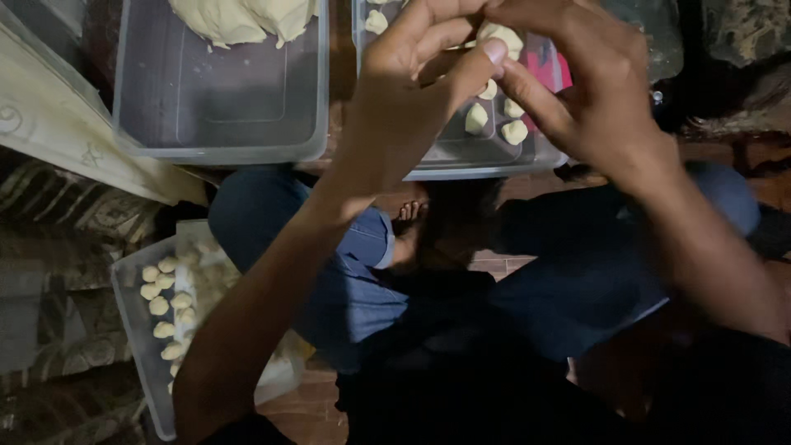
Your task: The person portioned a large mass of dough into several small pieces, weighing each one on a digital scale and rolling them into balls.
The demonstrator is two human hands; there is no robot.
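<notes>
Overhead, head view: the left hand [412, 82] and right hand [593, 82] meet above a clear plastic tub [470, 161], both grips pinched narrowly on one small dough piece [501, 35]. Loose shaped dough pieces [494, 124] lie in that tub. A second tub [222, 124] to the left holds a large dough mass [239, 16]. Lower left, a tray [136, 330] carries rows of dough balls [165, 305] beside the person's knee.
</notes>
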